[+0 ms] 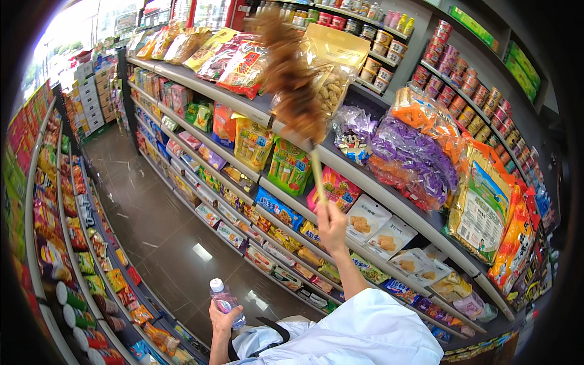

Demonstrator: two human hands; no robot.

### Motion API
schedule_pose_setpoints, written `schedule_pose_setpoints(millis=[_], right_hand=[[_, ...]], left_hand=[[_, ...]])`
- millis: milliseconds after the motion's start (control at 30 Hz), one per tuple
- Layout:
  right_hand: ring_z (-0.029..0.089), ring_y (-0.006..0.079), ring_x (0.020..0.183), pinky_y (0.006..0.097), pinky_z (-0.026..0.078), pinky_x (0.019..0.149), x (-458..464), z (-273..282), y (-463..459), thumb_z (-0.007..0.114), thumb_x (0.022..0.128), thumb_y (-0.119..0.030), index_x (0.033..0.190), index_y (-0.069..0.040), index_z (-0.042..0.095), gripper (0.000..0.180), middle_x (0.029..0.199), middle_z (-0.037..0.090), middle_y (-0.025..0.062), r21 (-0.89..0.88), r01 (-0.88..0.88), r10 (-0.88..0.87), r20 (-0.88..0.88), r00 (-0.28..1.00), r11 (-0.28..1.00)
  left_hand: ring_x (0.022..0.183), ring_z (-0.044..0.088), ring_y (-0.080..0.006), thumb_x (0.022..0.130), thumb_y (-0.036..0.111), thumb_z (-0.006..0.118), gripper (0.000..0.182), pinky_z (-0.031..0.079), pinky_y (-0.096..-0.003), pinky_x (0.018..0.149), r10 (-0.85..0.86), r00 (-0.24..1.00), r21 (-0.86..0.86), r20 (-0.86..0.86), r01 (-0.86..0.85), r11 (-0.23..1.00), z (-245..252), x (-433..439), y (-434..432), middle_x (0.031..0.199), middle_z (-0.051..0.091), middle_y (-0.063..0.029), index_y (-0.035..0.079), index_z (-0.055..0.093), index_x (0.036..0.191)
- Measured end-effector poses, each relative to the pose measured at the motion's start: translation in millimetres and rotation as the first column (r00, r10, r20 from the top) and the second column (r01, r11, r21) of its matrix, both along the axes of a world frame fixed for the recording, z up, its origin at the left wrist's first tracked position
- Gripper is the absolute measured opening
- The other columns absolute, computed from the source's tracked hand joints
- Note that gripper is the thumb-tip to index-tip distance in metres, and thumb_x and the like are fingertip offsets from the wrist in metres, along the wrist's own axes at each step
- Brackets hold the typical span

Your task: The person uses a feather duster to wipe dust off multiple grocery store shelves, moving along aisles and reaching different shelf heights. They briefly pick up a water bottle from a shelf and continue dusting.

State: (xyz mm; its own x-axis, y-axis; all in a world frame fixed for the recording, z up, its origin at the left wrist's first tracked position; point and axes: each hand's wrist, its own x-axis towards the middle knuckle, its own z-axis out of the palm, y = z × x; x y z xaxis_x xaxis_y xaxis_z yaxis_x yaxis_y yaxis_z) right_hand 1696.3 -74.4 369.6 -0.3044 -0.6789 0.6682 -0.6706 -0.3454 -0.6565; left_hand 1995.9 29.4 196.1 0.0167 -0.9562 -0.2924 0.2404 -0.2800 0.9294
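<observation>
My right hand (333, 228) grips the pale handle (318, 178) of a brown feather duster (299, 86). Its feathers are blurred and extend over the top shelf (214, 93) of a snack rack. Behind the feathers is a clear-fronted bag of peanuts (335, 93), partly hidden by them. A red snack bag (244, 68) lies just left of the duster. Whether the feathers touch the bags or the shelf, I cannot tell. Low in front of my body, my left hand (221, 317) holds a clear plastic bottle (228, 303) with a white cap, tilted slightly.
Purple and orange candy bags (410, 159) are piled right of the duster. Lower tiers hold packaged snacks, including a green pouch (289, 166). Another snack rack (77, 219) curves along the left. Dark floor tiles (178, 242) run between the racks toward stacked cartons (89, 100).
</observation>
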Motion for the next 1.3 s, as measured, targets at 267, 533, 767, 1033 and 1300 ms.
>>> schedule_pose_setpoints(millis=[267,533,767,1033,1300], right_hand=[[0.048,0.0235,0.040,0.0363,0.035,0.039,27.7,23.5,-63.3,0.050,0.096,-0.022,0.076,-0.003,0.050,0.028,0.051,0.050,0.0128,-0.164,0.376,-0.379,0.016,0.925,0.912],[0.055,0.0297,0.044,0.0390,0.041,0.042,100.3,-19.9,-35.1,0.057,0.091,-0.023,0.072,-0.003,0.052,0.028,0.053,0.054,0.0149,0.286,0.022,0.030,-0.175,0.984,0.958],[0.050,0.0177,0.044,0.0321,0.037,0.042,100.1,-2.4,-24.3,0.060,0.091,-0.019,0.079,-0.002,0.061,0.021,0.057,0.052,0.0114,0.133,-0.053,0.061,-0.057,0.997,0.990],[0.050,0.0244,0.045,0.0367,0.037,0.043,68.7,3.5,-62.6,0.050,0.096,-0.021,0.080,-0.001,0.051,0.025,0.054,0.050,0.0126,-0.109,0.442,-0.428,0.129,0.894,0.890],[0.057,0.0299,0.045,0.0383,0.039,0.039,119.0,-70.7,-45.2,0.054,0.094,-0.020,0.080,-0.002,0.050,0.023,0.051,0.052,0.0146,0.015,0.342,-0.342,0.033,0.939,0.940]], left_hand=[[0.085,0.062,-0.0202,0.059,-0.002,0.075,0.055,0.051,-0.0339,0.077,-0.099,0.995,-0.011,0.012,0.099,0.995,4.7,46.1,-50.4,0.094,0.064,-0.0104,0.002,0.052,0.109],[0.084,0.062,-0.0202,0.058,-0.003,0.074,0.055,0.051,-0.0337,0.076,-0.207,0.978,0.009,-0.026,0.207,0.978,-1.3,67.4,-75.0,0.093,0.064,-0.0104,0.001,0.053,0.109],[0.083,0.062,-0.0193,0.058,-0.003,0.075,0.055,0.050,-0.0327,0.076,-0.193,0.980,0.005,-0.048,0.193,0.981,-3.6,82.3,-84.0,0.094,0.064,-0.0099,0.001,0.053,0.109],[0.088,0.061,-0.0208,0.059,-0.006,0.073,0.054,0.049,-0.0338,0.079,-0.199,0.976,-0.045,-0.093,0.196,0.980,-2.6,97.4,-84.4,0.095,0.062,-0.0110,0.001,0.052,0.109],[0.088,0.061,-0.0211,0.059,-0.006,0.073,0.054,0.049,-0.0341,0.079,-0.248,0.964,-0.049,-0.094,0.244,0.968,0.2,99.8,-84.2,0.094,0.061,-0.0109,0.001,0.052,0.108]])
